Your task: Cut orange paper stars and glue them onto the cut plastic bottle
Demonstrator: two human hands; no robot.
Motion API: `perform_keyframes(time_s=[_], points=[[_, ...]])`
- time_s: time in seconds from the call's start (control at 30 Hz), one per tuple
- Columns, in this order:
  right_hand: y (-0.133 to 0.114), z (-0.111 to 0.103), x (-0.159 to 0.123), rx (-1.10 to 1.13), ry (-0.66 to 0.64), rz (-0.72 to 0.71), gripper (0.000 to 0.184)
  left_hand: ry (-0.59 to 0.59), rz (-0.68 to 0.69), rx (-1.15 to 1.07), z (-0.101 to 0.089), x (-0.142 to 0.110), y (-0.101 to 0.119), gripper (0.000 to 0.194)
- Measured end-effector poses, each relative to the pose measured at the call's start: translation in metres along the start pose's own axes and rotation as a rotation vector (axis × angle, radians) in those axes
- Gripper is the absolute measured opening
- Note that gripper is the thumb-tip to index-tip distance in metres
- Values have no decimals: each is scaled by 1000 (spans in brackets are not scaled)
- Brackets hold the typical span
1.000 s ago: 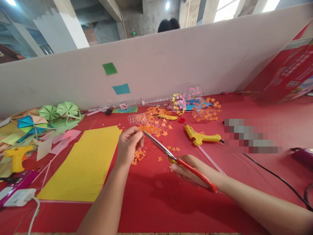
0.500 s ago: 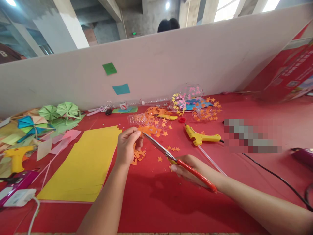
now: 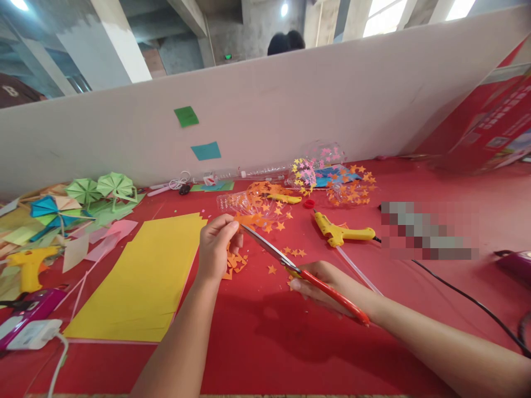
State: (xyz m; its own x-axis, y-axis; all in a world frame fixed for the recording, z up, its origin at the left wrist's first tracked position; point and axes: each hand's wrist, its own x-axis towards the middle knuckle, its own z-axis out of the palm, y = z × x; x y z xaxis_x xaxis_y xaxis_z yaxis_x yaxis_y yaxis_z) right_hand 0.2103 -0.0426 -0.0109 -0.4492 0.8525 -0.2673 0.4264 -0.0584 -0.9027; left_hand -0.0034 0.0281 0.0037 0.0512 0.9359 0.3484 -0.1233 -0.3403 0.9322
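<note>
My left hand (image 3: 216, 247) pinches a small piece of orange paper (image 3: 248, 219) above the red table (image 3: 265, 342). My right hand (image 3: 321, 287) grips red-handled scissors (image 3: 298, 268), whose blades reach up-left to the orange paper. Orange paper scraps (image 3: 233, 261) and small cut stars (image 3: 295, 252) lie on the cloth below the blades.
A stack of yellow sheets (image 3: 145, 276) lies to the left. A yellow glue gun (image 3: 338, 231) with a black cord (image 3: 468, 298) lies to the right, another glue gun (image 3: 27, 265) at far left. Star-covered clear bottles (image 3: 311, 171), folded paper fans (image 3: 99, 188) and a white partition (image 3: 290, 105) stand behind.
The scissors' blades have closed a little on the orange paper and my left hand has turned it slightly. Everything else stays where it was.
</note>
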Motion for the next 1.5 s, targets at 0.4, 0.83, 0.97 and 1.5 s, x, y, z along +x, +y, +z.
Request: perform_keyframes(time_s=[0.4,0.83,0.97,1.5], points=[[3,1,-2,13,-22,-41,48,-15,25,-10,0,-1,0,17],[-4,6,-4,57,-31,-59,59,-26,35,5,9,-7,-4,17],[-6,8,-6,60,-25,-37,63,-29,28,-3,12,-8,-6,16],[-8,5,-5,0,-20,-105,59,-5,25,44,11,-8,-6,17]])
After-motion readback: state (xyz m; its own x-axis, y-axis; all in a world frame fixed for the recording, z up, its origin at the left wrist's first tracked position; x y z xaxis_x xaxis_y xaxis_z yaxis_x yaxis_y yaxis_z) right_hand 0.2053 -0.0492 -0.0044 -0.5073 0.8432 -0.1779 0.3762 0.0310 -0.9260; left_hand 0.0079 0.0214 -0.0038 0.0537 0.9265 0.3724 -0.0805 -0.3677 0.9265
